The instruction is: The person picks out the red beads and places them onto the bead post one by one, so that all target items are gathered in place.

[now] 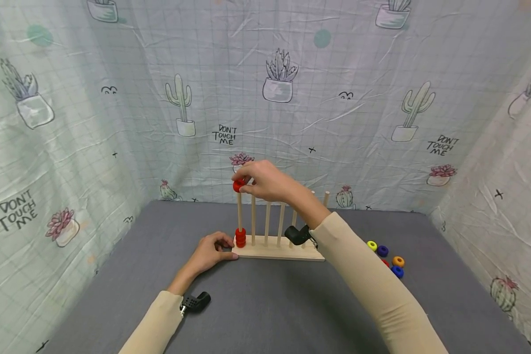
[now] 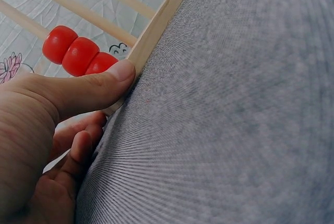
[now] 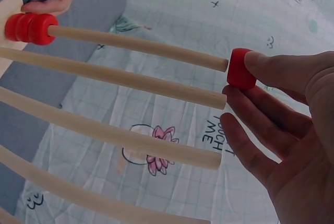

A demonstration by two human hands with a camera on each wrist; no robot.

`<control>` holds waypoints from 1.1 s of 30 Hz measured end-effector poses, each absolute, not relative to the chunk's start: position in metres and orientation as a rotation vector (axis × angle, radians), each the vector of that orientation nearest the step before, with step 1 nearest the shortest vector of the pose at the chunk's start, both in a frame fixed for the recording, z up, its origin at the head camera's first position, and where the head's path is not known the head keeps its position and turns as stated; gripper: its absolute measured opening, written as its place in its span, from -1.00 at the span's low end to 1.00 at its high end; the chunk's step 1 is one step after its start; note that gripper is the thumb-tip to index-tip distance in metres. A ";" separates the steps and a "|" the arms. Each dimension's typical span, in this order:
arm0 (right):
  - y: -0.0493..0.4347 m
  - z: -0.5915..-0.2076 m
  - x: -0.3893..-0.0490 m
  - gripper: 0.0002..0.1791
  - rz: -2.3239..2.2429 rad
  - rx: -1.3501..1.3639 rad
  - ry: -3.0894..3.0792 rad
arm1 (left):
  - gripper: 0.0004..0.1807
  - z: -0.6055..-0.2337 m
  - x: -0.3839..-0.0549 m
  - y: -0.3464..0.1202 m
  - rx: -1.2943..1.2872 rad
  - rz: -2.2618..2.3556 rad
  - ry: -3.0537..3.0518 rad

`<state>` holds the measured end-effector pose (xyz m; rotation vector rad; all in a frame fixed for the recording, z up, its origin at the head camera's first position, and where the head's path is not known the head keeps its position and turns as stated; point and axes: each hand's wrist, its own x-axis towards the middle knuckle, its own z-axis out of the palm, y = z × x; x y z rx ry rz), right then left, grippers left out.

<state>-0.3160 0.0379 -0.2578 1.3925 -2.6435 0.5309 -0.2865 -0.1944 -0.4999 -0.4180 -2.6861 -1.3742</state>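
Right hand (image 1: 265, 181): we see it raised at the upper end of the leftmost peg (image 1: 240, 211), its thumb and fingers pinching a single held bead (image 3: 241, 69), red in colour.
Held bead: in the right wrist view we find it just beside the peg's tip, in line with the peg; whether the two touch we cannot tell.
Left hand (image 1: 209, 253): we note it low at the left end of the wooden base (image 1: 279, 253), gripping that end, with the thumb against the front edge and the fingers towards the back.
Stacked beads (image 1: 240, 238): we count three, all red, threaded on the leftmost peg and touching one another at its foot.
Peg row: we observe further upright pegs (image 1: 267, 223) to the right of the first, some partly hidden behind the right forearm.
Loose beads: to the right of the base we distinguish a yellow bead (image 1: 371, 247), a purple bead (image 1: 382, 251), an orange bead (image 1: 398, 262), a blue bead (image 1: 397, 272) and a red one partly covered by the right sleeve (image 1: 363, 275).
Support: we see base and loose beads resting on a grey tabletop (image 1: 270, 305).
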 end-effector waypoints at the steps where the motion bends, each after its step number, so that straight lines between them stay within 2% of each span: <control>1: 0.038 -0.258 -0.316 -0.69 0.526 1.393 -2.648 | -0.67 -0.500 -0.286 -0.194 -0.418 -1.373 -2.687; 12: 0.036 -0.260 -0.318 -0.66 0.522 1.379 -2.691 | -0.67 -0.500 -0.286 -0.196 -0.427 -1.359 -2.683; 33: 0.036 -0.260 -0.319 -0.74 0.512 1.409 -2.657 | -0.67 -0.500 -0.285 -0.195 -0.448 -1.357 -2.679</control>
